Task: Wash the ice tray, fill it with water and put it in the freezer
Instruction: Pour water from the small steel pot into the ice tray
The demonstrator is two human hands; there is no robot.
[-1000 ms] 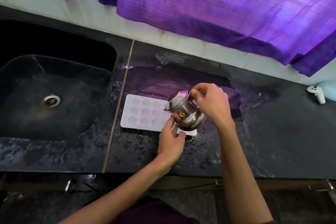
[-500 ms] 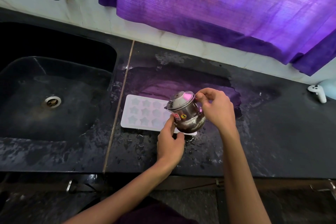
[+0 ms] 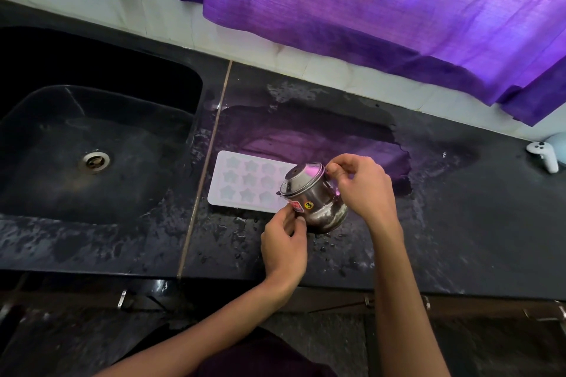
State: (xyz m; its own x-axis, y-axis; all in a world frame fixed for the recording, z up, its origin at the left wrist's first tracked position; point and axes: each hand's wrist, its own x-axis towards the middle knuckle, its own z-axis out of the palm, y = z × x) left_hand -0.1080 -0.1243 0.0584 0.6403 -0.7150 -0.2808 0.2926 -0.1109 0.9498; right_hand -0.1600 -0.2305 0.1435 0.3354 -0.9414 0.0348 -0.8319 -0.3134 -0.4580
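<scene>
Black stone counter: wet, with a black sink set in it to your left.

White rectangular ice tray with star-shaped cells: lies flat on the counter just right of the sink.

Small rounded steel pot: your right hand grips it, tilted over the tray's right end; your left hand pinches the tray's near edge.

Status: filling appears under way; freezing remains.
</scene>
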